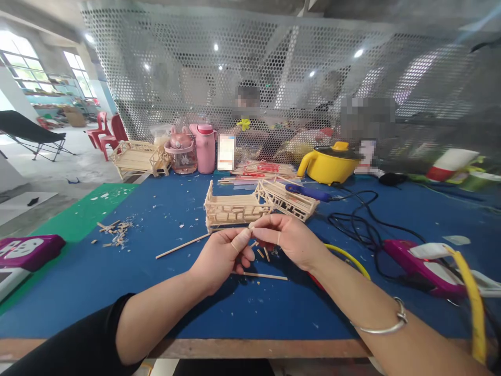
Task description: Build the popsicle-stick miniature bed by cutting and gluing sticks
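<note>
My left hand [225, 258] and my right hand [295, 241] meet fingertip to fingertip above the blue table mat [188, 308]. Both are closed in a pinch; whatever small thing they hold is hidden by the fingers. Just beyond them stands a small frame model built of thin wooden sticks [237, 214], with a second wooden stick piece [291, 201] at its right. One loose wooden stick [182, 246] lies left of my left hand, another stick [266, 276] below the hands. Short stick offcuts [264, 254] lie under my fingers.
A blue-handled corded tool [309, 193] rests on the second piece. Black cable [352, 222] runs to a purple power strip [426, 266]. A yellow pot [331, 164], pink bottle [205, 149] and another stick model [139, 156] stand behind. Wood scraps [115, 233] lie left.
</note>
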